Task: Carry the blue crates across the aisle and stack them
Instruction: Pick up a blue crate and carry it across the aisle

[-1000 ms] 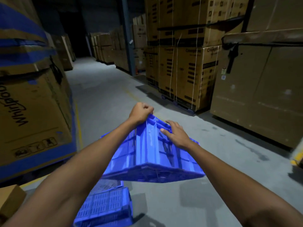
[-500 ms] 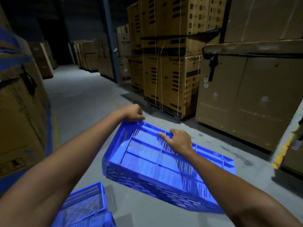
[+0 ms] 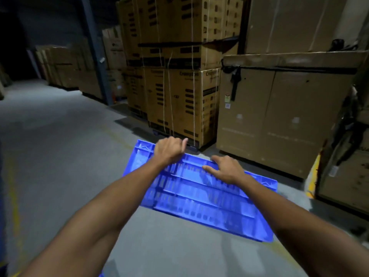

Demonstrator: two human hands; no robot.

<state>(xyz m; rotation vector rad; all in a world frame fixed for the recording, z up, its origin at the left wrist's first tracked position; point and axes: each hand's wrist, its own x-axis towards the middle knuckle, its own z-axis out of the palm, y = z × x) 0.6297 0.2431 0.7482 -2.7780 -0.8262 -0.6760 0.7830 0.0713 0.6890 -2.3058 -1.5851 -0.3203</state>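
A blue plastic crate (image 3: 201, 198) hangs in the air in front of me, above the grey floor, its ribbed side turned up towards the camera. My left hand (image 3: 169, 150) is closed over the crate's far edge near its left corner. My right hand (image 3: 224, 168) grips the same far edge further right, fingers curled over the ribs. Both forearms reach forward from the bottom of the view. A sliver of blue shows at the bottom edge; I cannot tell what it is.
Tall stacks of strapped cardboard boxes (image 3: 179, 80) line the right side of the aisle. A large brown carton (image 3: 279, 116) stands just beyond the crate. A blue steel post (image 3: 93, 48) rises behind. Grey concrete floor (image 3: 60, 156) stretches left with faint yellow lines.
The view has swung right towards the box stacks. The crate has been carried forward and levelled out. The other blue crates on the floor have dropped out of view.
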